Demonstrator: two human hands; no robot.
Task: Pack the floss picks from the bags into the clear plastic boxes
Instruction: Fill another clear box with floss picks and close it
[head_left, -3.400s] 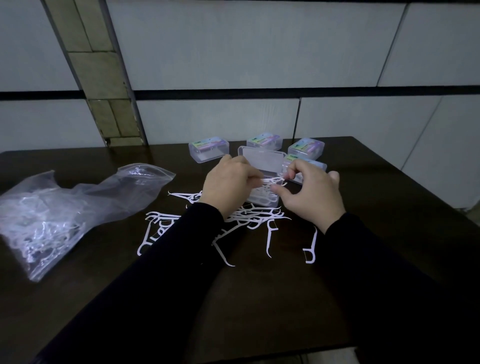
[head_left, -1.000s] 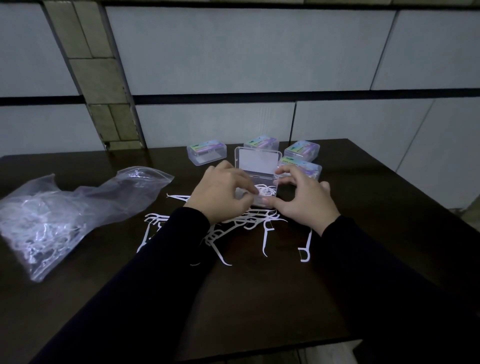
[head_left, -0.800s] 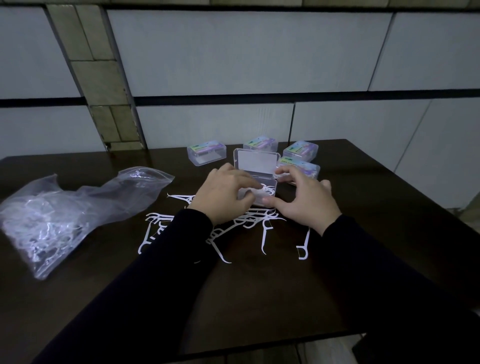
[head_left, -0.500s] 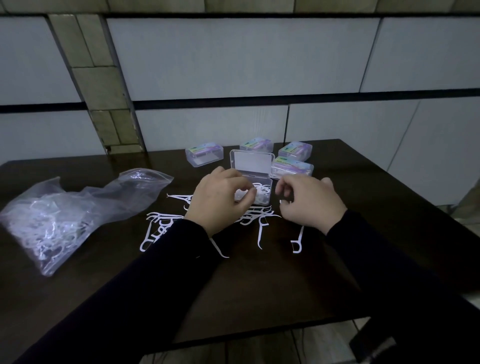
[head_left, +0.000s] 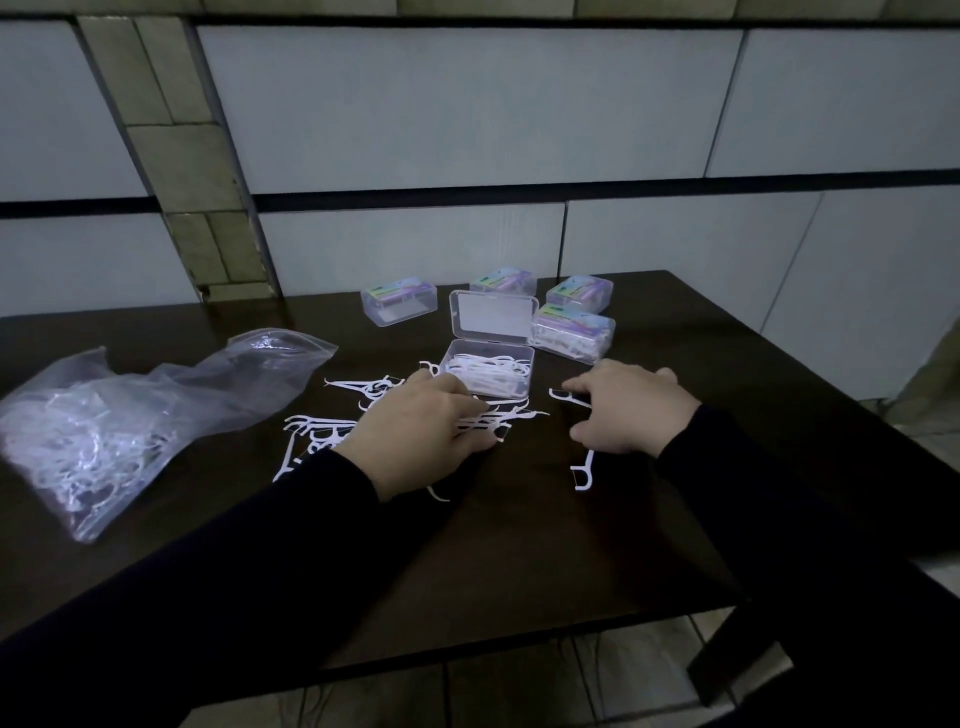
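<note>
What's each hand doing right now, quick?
Left hand: gripping a bunch of floss picks on the table.
Right hand: open, holding nothing, forefinger by a loose pick.

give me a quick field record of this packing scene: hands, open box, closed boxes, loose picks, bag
left hand: gathers a bunch of loose floss picks in front of the open box
right hand: fingers on a single floss pick, grip unclear
open box: lid up, partly filled with picks
closed boxes: four, behind and beside the open box
bag: clear, at left, holds many picks
table: dark wood
</note>
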